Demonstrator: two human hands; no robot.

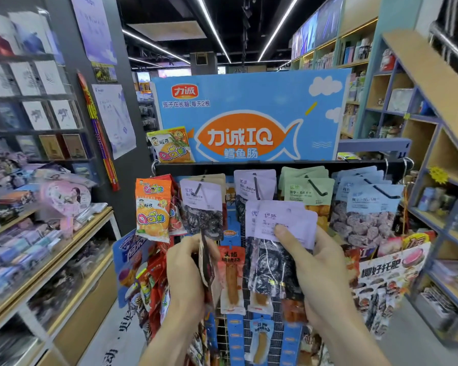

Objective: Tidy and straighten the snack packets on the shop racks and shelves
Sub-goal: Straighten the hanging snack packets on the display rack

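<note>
**Both hands hold packets at the snack rack**

Head view: the right hand grips two or three overlapping lilac-topped packets, thumb pressed on the front label, in front of the hanging rack. The left hand curls its fingers round a dark packet seen edge-on, perhaps more than one. Beside them hang orange candy packets and blue-topped packets.

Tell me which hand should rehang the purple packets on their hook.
Right. The right hand already grips the purple packets just below the purple row's hook; the left hand holds another packet edge-on, further left.
</note>
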